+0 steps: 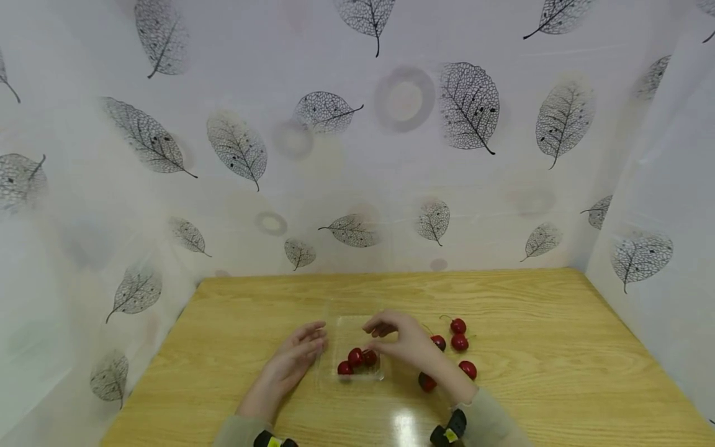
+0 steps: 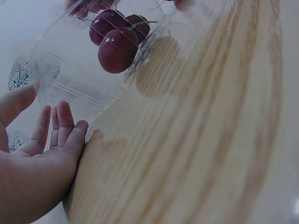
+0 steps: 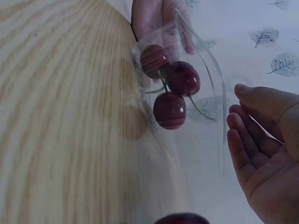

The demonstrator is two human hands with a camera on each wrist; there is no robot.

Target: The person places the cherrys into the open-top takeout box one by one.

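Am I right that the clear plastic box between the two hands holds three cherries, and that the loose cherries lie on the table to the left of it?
Not quite: the clear plastic box does hold three cherries, but the loose cherries lie on the table to its right, beyond the right hand. The head view shows this.

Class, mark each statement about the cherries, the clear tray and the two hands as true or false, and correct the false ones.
1. Three cherries lie in the clear plastic tray. True.
2. The left hand pinches a cherry. False: its fingers lie straight beside the tray, holding nothing.
3. Loose cherries lie on the wooden table to the right of the right hand. True.
4. The tray's lid is shut. False: no lid covers it.
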